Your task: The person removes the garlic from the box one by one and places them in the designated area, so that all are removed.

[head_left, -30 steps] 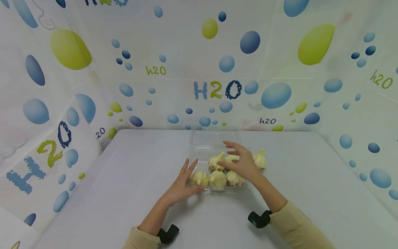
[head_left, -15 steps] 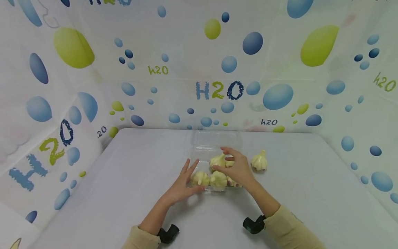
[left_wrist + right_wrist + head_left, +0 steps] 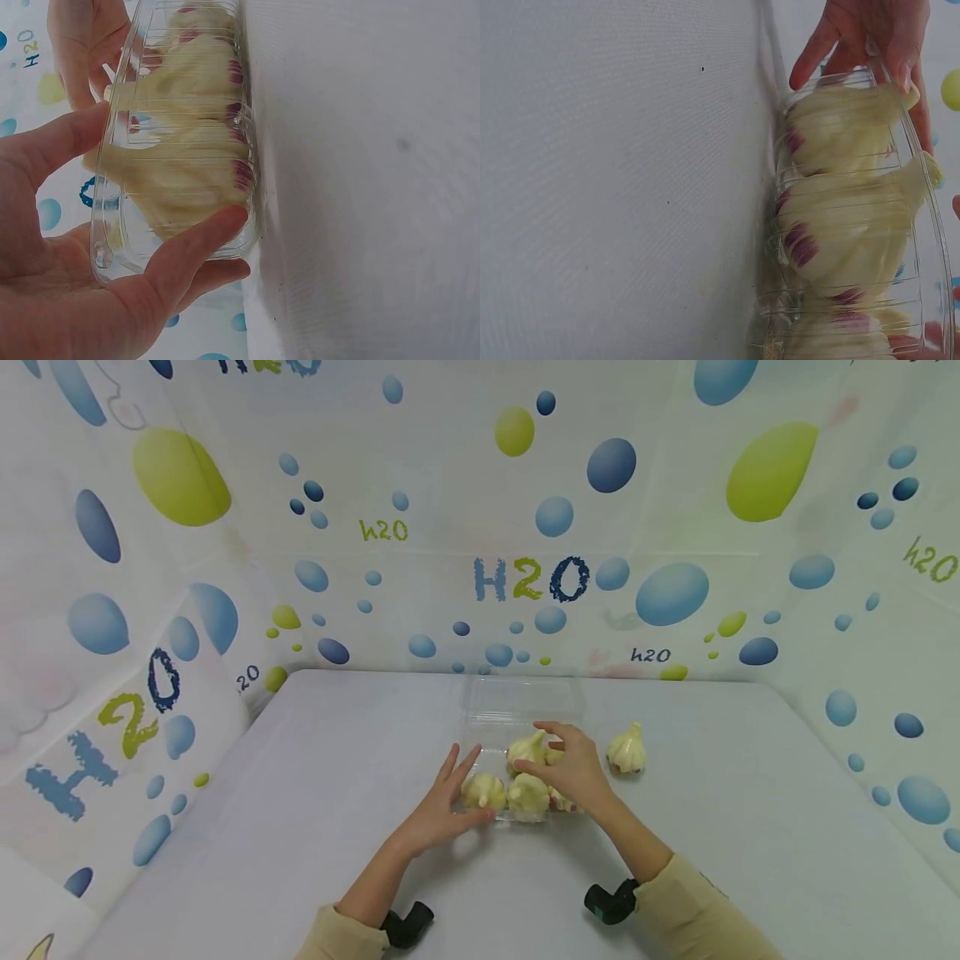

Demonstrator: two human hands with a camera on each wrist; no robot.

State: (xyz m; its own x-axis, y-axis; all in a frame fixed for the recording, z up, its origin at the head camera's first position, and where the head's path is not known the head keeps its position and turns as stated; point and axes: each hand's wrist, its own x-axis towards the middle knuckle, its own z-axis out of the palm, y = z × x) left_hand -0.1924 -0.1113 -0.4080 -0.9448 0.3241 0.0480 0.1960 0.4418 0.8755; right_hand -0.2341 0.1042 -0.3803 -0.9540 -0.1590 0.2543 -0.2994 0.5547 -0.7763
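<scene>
In the head view a clear plastic clamshell container (image 3: 489, 756) stands with its lid (image 3: 521, 697) laid back. Several garlic bulbs sit inside; at the front are a left bulb (image 3: 483, 792) and a middle bulb (image 3: 528, 797). My left hand (image 3: 435, 810) grips the container's left end; in the left wrist view its thumb (image 3: 202, 232) presses the front wall. My right hand (image 3: 573, 768) is bent over the right half, thumb and forefinger overlapping a back-row bulb (image 3: 527, 749). I cannot tell whether they grip it. The right hand hides part of the bulbs below it.
One loose garlic bulb (image 3: 627, 750) stands on the white table (image 3: 337, 760), right of the container. A patterned sheet (image 3: 450, 485) hangs behind and along both sides. Black camera mounts (image 3: 611, 902) project from both wrists, low over the table.
My right hand has moved slightly left and towards me over the bulbs, uncovering the loose bulb at right. It has barely moved in the last half second. My left hand stays on the container.
</scene>
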